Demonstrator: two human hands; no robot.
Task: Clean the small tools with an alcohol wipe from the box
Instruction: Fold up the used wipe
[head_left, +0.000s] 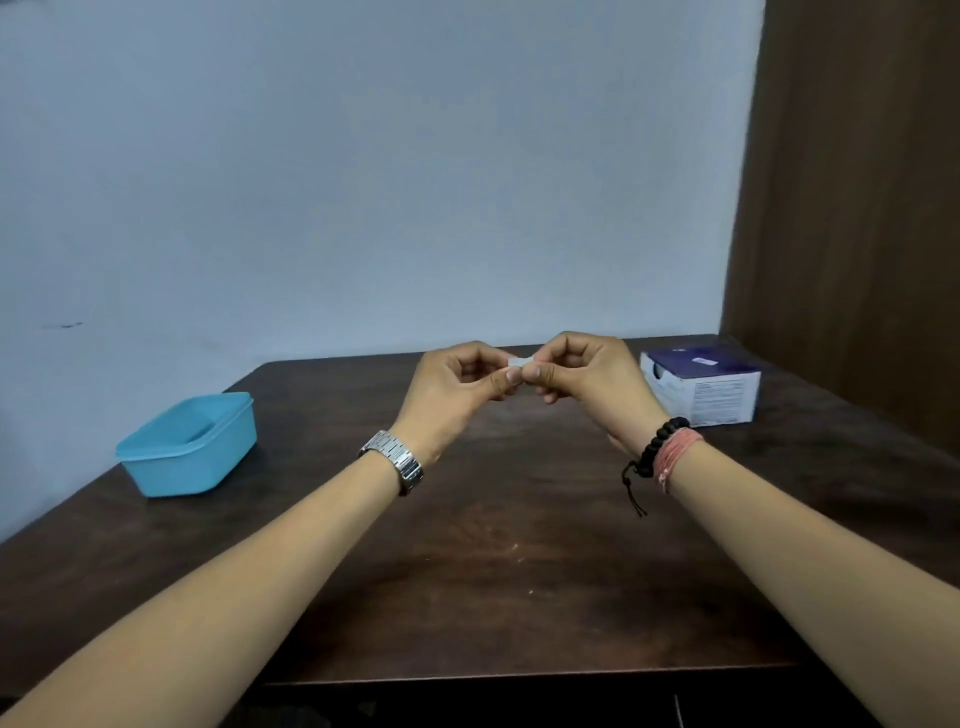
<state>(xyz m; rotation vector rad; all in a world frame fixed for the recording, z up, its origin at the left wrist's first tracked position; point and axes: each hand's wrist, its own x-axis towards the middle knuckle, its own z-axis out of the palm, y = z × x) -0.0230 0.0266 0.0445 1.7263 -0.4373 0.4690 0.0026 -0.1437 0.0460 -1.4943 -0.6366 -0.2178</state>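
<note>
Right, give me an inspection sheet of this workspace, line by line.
Surface: dark wooden table, a few pale specks on it.
Job's things: small white packet, probably a wipe, pinched between both hands above the table; purple and white box at the far right; no tools in view.
Clutter: blue lidded container at the left.
Hands: left hand and right hand each pinch one end of the packet.
Cables: nothing seen.
Surroundings: pale wall behind, brown panel at right.

Small white wipe packet (520, 362) pinched mid-air btwn fingertips; purple-white box (701, 387) (far right) on table.
</note>
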